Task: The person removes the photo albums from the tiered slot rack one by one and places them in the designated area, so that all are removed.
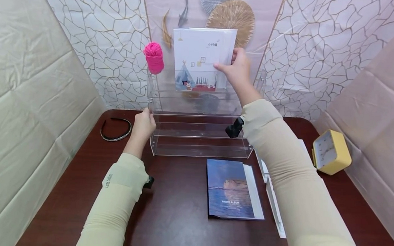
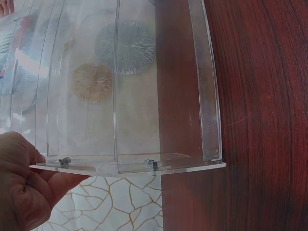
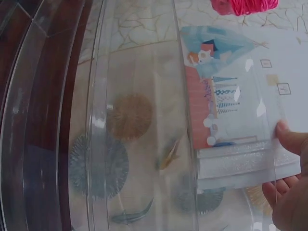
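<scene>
A clear acrylic tiered rack point(image 1: 200, 151) stands on the dark wooden table. My left hand point(image 1: 144, 124) grips the edge of its left side panel, thumb and fingers on either face in the left wrist view point(image 2: 21, 187). At the top tier, my right hand point(image 1: 241, 72) pinches the right edge of a white album point(image 1: 196, 47) with a tent drawing on its cover, thumb in front and fingers behind. The album is upright, its lower part behind the clear front strip of that tier. A pink yarn skein point(image 1: 154, 58) sits at the rack's upper left corner.
A blue photo album point(image 1: 230, 189) lies flat in front of the rack. White items point(image 1: 275, 205) are partly hidden under my right arm. A yellow clock point(image 1: 332, 152) stands at the right, and a black headband point(image 1: 116, 138) lies left of the rack. Patterned cloth hangs behind.
</scene>
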Tool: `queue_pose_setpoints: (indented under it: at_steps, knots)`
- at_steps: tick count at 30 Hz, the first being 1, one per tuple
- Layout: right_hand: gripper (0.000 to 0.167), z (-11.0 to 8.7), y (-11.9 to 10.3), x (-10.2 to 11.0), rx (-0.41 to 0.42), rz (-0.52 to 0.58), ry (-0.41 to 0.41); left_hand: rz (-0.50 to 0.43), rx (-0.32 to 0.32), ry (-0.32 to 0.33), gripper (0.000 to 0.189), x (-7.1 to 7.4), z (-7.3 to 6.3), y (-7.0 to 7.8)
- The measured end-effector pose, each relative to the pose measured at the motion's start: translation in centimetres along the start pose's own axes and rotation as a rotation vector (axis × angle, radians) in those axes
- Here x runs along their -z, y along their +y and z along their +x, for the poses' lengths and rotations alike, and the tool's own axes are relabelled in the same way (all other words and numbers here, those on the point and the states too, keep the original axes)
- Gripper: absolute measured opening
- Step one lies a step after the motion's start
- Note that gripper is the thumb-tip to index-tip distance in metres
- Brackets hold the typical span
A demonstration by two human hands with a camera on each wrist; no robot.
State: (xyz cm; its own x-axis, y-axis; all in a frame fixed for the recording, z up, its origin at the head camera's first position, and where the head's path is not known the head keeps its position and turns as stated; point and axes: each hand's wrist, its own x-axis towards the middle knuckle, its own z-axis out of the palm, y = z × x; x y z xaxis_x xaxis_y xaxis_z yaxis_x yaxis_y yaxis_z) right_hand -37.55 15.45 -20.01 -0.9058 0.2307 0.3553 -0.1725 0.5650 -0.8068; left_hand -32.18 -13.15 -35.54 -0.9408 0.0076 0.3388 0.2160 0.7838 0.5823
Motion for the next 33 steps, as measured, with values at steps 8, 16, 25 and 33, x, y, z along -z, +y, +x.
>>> queue_pose_setpoints:
  at_steps: [8,16,25,33]
  knots:
    - [0.065,0.4,-0.4,-0.4,0.002,-0.005,0.014,0.000,0.000,-0.004,0.018,-0.1,-0.4,0.0]
    - [0.058,0.6,-1.1,-0.6,0.111,0.005,-0.074,0.005,-0.002,0.021,0.017,0.0,-0.4,0.0]
    - [0.058,0.5,-2.3,-0.5,0.177,0.083,-0.126,0.003,0.009,0.004,0.019,0.0,-0.3,-0.1]
    - [0.057,1.0,-2.8,0.1,0.188,0.155,-0.074,-0.002,-0.001,-0.004,0.019,0.0,-0.1,-0.1]
